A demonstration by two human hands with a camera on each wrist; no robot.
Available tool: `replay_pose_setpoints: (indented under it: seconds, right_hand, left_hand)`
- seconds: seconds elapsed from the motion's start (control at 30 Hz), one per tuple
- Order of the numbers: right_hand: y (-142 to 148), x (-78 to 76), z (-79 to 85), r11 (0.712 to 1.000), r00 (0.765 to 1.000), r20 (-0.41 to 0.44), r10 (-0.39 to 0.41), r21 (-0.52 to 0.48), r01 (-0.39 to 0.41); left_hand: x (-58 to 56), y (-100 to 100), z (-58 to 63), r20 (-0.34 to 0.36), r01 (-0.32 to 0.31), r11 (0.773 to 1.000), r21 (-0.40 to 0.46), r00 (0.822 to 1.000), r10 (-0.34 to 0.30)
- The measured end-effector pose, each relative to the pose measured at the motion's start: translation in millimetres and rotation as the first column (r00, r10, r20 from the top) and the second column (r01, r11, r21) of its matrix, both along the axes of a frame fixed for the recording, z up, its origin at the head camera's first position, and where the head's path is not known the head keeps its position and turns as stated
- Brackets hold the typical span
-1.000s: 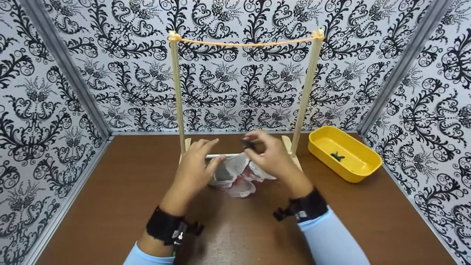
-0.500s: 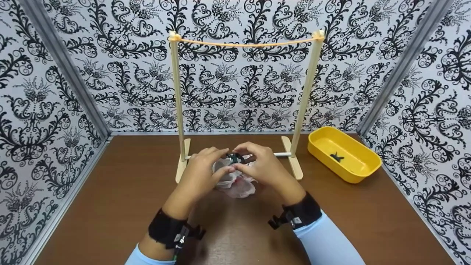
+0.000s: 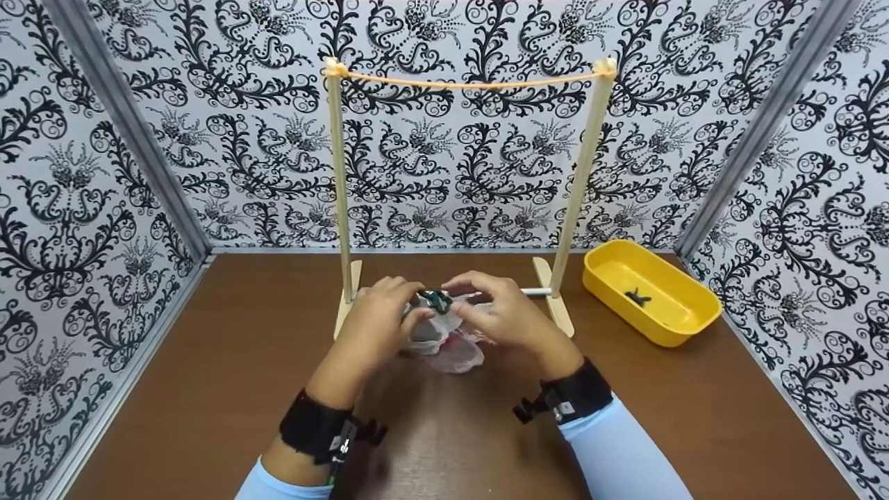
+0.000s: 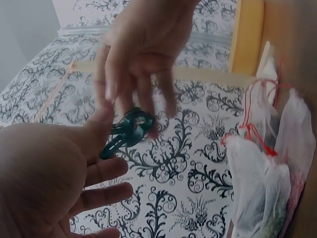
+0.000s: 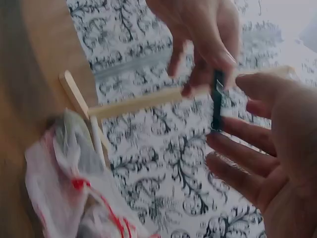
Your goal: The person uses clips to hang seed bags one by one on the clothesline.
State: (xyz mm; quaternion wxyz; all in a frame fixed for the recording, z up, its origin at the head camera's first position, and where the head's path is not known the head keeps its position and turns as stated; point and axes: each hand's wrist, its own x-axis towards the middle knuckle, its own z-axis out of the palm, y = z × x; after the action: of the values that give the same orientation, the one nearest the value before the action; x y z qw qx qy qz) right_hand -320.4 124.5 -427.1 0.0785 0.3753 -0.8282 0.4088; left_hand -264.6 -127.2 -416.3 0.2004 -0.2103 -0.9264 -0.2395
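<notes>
My left hand (image 3: 378,316) pinches a dark green plastic clothes peg (image 4: 131,128) between thumb and forefinger, its other fingers spread in the left wrist view. My right hand (image 3: 503,312) is beside the peg with its fingers parted; in the right wrist view a fingertip (image 5: 218,136) comes right at the peg's lower end. Below both hands, white mesh drawstring bags (image 4: 257,183) with red cords lie on the table, partly hidden by the hands in the head view.
A wooden frame (image 3: 340,187) with an orange cord (image 3: 472,85) tied across its tops stands behind the hands. A white rod (image 3: 535,292) joins its feet. At the right, a yellow tub (image 3: 667,326) holds a dark green piece (image 3: 637,297). Patterned walls surround the brown table (image 3: 208,389).
The right hand, earlier holding the peg apart from the left, has moved left and down to meet it. The peg has passed into the left hand, and the right fingers have parted.
</notes>
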Motion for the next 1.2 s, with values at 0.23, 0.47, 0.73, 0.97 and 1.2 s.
replay_pose_setpoints:
  seconds: [0.23, 0.47, 0.73, 0.97, 1.2]
  right_hand:
    - [10.5, -30.7, -37.4, 0.945, 0.971, -0.041, -0.237, 0.223, 0.24]
    - [11.3, -40.7, -68.4, 0.9, 0.967, -0.044, -0.25, 0.358, 0.249]
    - [7.0, -40.0, -69.9, 0.896, 0.951, -0.16, -0.265, 0.324, 0.304]
    - [1.7, -36.5, -47.8, 0.958, 0.956, -0.141, -0.258, 0.087, 0.272]
    - [3.0, -36.8, -29.7, 0.936, 0.934, -0.085, -0.346, -0.093, 0.339]
  left_hand:
    - [-3.7, -5.2, -3.9, -0.114, -0.035, 0.999, -0.032, 0.993, 0.031]
    - [-7.1, -7.6, -10.1, -0.267, -0.039, 0.999, -0.005, 0.963, 0.036]
    - [-9.6, -7.8, -13.4, -0.362, -0.106, 0.994, 0.018, 0.926, 0.106]
    - [-11.7, -10.2, -15.3, -0.421, -0.144, 0.988, 0.064, 0.893, 0.157]
    - [-9.2, -12.1, -11.0, -0.46, -0.175, 0.982, 0.075, 0.868, 0.19]
